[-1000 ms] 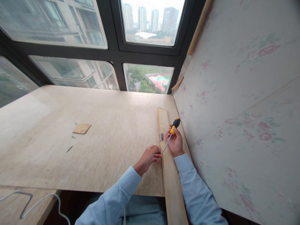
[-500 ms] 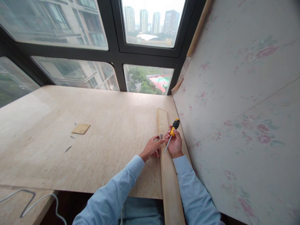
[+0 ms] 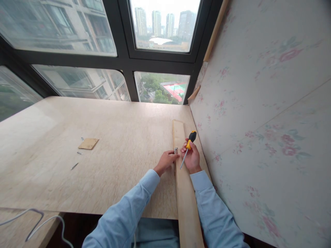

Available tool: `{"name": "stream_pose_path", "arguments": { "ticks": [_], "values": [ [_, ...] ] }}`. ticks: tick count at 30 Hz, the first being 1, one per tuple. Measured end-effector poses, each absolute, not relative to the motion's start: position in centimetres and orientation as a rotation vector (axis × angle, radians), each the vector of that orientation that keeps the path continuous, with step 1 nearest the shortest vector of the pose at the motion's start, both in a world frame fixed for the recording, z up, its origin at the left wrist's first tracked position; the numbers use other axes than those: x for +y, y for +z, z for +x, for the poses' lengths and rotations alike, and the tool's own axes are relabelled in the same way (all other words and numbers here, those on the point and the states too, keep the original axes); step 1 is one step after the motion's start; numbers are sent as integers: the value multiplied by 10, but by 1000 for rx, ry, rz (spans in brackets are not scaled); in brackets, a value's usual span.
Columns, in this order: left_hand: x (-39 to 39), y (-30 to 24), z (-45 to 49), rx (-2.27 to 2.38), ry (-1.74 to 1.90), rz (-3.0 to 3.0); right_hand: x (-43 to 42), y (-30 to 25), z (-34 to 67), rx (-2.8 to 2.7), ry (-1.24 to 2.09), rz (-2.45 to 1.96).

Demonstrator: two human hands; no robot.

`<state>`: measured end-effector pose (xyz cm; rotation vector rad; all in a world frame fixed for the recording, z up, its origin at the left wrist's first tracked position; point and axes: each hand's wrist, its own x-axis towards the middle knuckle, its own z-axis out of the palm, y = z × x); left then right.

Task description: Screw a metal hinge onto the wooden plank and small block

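Note:
A long wooden board [image 3: 186, 199] lies lengthwise on the table near the wall, its near end reaching past the table edge toward me. At the board's left edge, my left hand [image 3: 166, 162] pinches a small shiny metal fitting [image 3: 176, 150]; its exact kind is too small to make out. Over the board, my right hand [image 3: 193, 159] is closed around a yellow-and-black screwdriver [image 3: 191, 138]. The handle points up and away, and the metal shaft slants down toward me, its tip near the board's surface. Some fingertips of both hands are hidden.
On the left part of the stone-patterned table [image 3: 116, 137] lie a small wooden plate [image 3: 88, 143] and a few small metal pieces [image 3: 74, 166]. A flowered wall [image 3: 258, 103] stands close on the right. Windows border the back. A white cable [image 3: 62, 225] hangs at the lower left.
The view has shifted slightly. My left fingers have settled a little lower, showing more of the metal fitting. The right hand keeps the screwdriver at much the same slant.

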<state>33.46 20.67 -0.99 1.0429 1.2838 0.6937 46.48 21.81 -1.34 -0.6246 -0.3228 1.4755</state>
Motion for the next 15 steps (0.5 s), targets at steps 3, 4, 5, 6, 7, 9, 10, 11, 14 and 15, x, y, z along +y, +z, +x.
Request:
{"name": "stream_pose_path", "arguments": {
  "ticks": [3,4,5,6,7,9,10,11,14,15],
  "values": [
    [208,-11,334,1303,657,994,219,-15,465,-320,1478,-626],
    [208,-11,333,1305,653,981,219,-15,465,-320,1479,-627],
    [208,-11,333,1306,650,970,219,-15,465,-321,1482,-628],
    [209,-11,332,1303,648,960,218,-16,465,-323,1484,-629],
    [209,-11,332,1300,646,951,218,-16,465,-326,1487,-628],
    [209,-11,330,1296,648,926,218,-16,464,-336,1492,-626],
    [209,-11,329,1298,645,911,217,-16,464,-346,1493,-628],
    [209,-11,329,1301,642,898,217,-15,464,-359,1493,-632],
    [206,-13,325,1298,640,885,215,-14,464,-405,1479,-653],
    [204,-13,324,1294,642,888,215,-13,464,-419,1473,-656]
  ]
}}
